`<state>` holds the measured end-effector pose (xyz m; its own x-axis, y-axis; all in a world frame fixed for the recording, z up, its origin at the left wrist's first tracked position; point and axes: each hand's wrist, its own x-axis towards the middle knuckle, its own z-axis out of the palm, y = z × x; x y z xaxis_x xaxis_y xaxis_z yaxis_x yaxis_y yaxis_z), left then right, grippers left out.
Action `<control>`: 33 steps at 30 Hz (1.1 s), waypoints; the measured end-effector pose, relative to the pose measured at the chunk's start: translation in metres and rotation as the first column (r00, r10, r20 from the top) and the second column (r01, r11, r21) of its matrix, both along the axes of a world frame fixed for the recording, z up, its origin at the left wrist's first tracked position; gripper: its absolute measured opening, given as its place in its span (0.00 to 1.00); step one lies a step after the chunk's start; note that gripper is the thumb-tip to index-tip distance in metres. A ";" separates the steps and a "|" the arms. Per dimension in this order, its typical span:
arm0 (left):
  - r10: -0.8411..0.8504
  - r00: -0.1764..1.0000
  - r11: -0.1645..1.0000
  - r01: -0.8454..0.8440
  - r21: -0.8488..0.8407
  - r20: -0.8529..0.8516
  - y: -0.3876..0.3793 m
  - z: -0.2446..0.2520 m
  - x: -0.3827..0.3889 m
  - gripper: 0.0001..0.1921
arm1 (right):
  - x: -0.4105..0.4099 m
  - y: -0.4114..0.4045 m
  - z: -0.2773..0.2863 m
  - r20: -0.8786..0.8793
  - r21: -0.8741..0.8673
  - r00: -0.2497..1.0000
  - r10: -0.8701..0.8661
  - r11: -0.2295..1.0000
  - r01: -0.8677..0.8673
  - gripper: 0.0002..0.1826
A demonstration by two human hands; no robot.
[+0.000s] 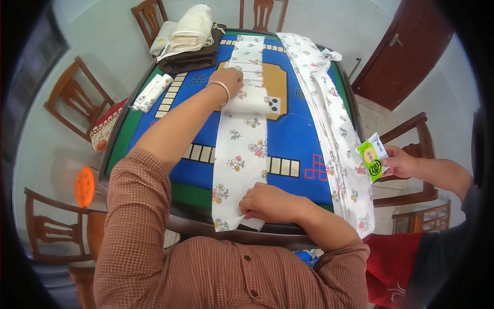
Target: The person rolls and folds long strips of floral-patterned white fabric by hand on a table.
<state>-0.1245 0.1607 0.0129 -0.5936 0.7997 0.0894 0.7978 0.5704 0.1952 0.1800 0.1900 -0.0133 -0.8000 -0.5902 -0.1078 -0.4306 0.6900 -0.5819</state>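
A long white floral fabric strip (241, 143) runs lengthwise over the table in front of me. Past its middle, a fold of the same cloth (249, 101) lies across it. My left hand (227, 83), with a bangle at the wrist, has its fingers curled onto the cloth's left edge just beyond that fold; the fingertips are partly hidden. At the near end, my right hand (272, 202) pinches the strip's right edge, where a corner hangs turned over at the table rim.
The mahjong table (204, 135) has a blue printed top. Long layered floral fabric (343, 131) lies along its right side. Rolled floral pieces (152, 92) and a dark folded cloth (189, 58) under a white bundle (193, 29) sit left. Another person's hand (401, 161) holds a green packet (371, 156).
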 end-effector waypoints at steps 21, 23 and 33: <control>-0.401 0.841 0.902 0.292 0.319 0.363 -0.081 0.026 0.075 0.10 | 0.006 0.051 0.026 0.467 -0.534 0.862 0.198 0.840 0.096 0.12; -0.448 0.835 0.893 0.436 0.115 0.319 -0.133 0.018 0.121 0.09 | 0.001 0.080 0.036 0.427 -0.680 0.899 0.097 0.691 0.248 0.10; -0.416 0.819 0.895 0.291 0.339 0.396 -0.137 -0.002 0.128 0.13 | -0.018 0.057 -0.012 -0.380 -0.205 0.634 -0.674 0.729 0.653 0.17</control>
<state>0.0038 0.0232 0.0110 -0.2979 0.9479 0.1126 0.7223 0.1467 0.6758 0.1619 0.2470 -0.0257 -0.9371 0.1212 0.3274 -0.0642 0.8619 -0.5030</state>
